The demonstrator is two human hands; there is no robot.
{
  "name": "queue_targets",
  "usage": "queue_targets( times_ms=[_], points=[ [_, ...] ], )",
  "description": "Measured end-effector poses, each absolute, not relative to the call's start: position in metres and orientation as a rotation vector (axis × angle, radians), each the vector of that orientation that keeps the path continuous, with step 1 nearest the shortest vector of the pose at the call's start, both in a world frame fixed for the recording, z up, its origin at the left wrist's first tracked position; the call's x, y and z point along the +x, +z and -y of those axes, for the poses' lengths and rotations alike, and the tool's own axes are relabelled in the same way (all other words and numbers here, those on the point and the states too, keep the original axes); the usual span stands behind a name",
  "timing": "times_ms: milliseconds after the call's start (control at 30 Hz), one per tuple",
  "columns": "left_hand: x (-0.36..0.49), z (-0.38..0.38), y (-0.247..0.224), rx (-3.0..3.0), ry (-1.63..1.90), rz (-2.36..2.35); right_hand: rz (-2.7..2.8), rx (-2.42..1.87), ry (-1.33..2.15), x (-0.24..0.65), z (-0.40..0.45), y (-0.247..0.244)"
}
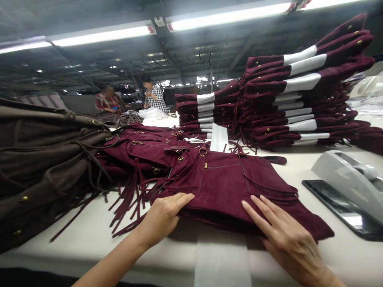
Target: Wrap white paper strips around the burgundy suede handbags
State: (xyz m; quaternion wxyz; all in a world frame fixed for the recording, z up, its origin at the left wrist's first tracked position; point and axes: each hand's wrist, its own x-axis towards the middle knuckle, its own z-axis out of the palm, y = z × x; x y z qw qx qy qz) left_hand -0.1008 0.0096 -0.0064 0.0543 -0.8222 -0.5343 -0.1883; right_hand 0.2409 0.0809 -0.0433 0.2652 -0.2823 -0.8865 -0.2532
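A burgundy suede handbag (224,181) with brass fittings and fringe lies flat in front of me, its lower edge slightly raised toward me. My left hand (167,211) is closed at the lower left edge, fingers curled and index finger along the suede. On the lower right part rests my right hand (284,231), its fingers stretched out and apart; its thumb is hidden. A white strip (223,259) runs beneath the bag, and its other end (220,137) shows behind it.
More burgundy bags (140,147) lie at left, beside a pile of dark brown bags (44,159). Stacks of burgundy bags with white bands (302,83) stand behind. At right are a phone (338,203) and a grey tape dispenser-like device (338,167). Two people (154,95) work farther back.
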Motion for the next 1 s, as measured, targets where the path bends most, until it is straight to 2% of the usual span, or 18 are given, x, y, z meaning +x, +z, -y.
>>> queue_targets(
  times_ms=[300,533,700,867,1000],
  points=[
    [-0.069,-0.007,0.000,-2.545,-0.199,1.390,2.491,-0.579,-0.602,0.245,-0.096,-0.049],
    [-0.059,-0.018,-0.020,-2.522,-0.390,1.099,2.537,-0.830,-0.393,0.221,-0.084,-0.036],
    [-0.064,-0.017,-0.035,-2.360,-0.383,0.888,2.497,-0.587,-0.656,0.210,-0.089,-0.042],
    [-0.061,-0.027,-0.041,-2.289,-0.425,0.948,2.348,-0.352,-0.930,0.214,-0.106,-0.046],
    [-0.056,-0.030,-0.026,-2.347,-0.364,0.995,2.349,-0.318,-0.934,0.214,-0.104,-0.048]
  ],
)
